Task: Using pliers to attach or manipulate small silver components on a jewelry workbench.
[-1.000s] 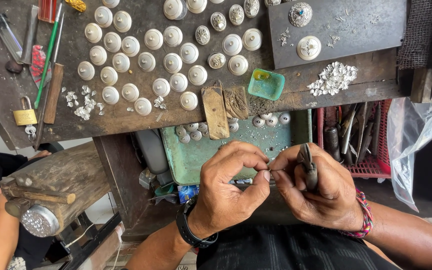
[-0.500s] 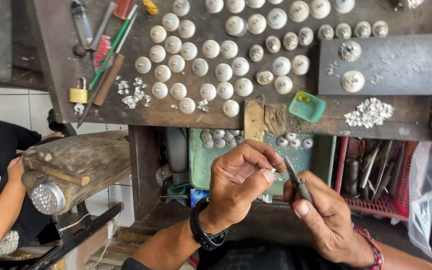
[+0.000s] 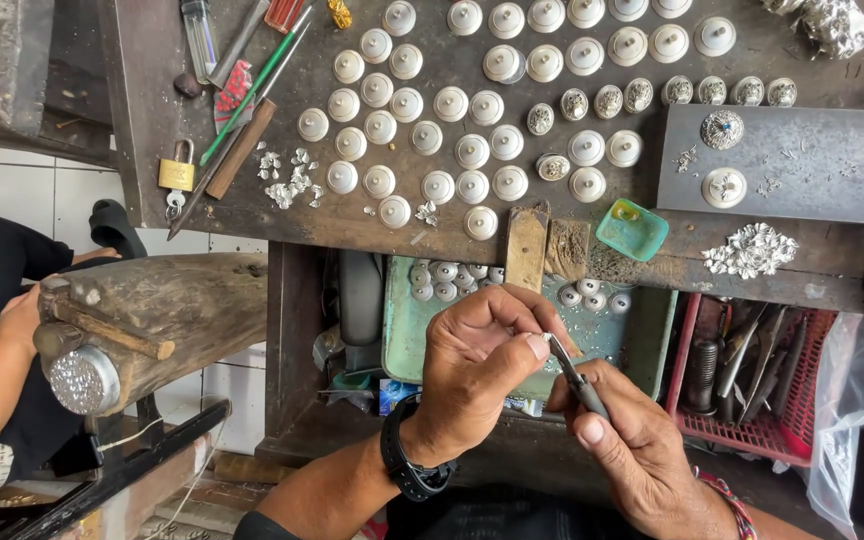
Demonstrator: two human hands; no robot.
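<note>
The left hand (image 3: 477, 365) is closed in a pinch, thumb and forefinger pressed together on a very small silver piece (image 3: 549, 338) that is too tiny to make out further. The right hand (image 3: 632, 450) is curled shut around a pair of slim pliers (image 3: 577, 378), its thumb lying along the handle; the tip of the tool meets the small piece right at the left fingertips. Both hands are held in the air below the front edge of the surface (image 3: 452, 225), over a teal tray (image 3: 407, 320) that holds a few round silver caps.

The left forearm comes up from the bottom of the view with a black wristwatch (image 3: 407, 468) on the wrist, the back of the hand turned to the camera. The right wrist enters from the lower right, wearing a braided red bracelet (image 3: 727, 500).

On the dark surface lie rows of round silver domes (image 3: 472, 150), a small green dish (image 3: 632, 228), a brass padlock (image 3: 177, 172) near the left edge, a green-handled tool (image 3: 252, 90), and a grey metal slab (image 3: 812, 165) carrying two ornate pieces. A red basket (image 3: 752, 420) of tools sits to the right below. At the left, another person's hand (image 3: 20, 320) rests on a wooden block (image 3: 162, 310).
</note>
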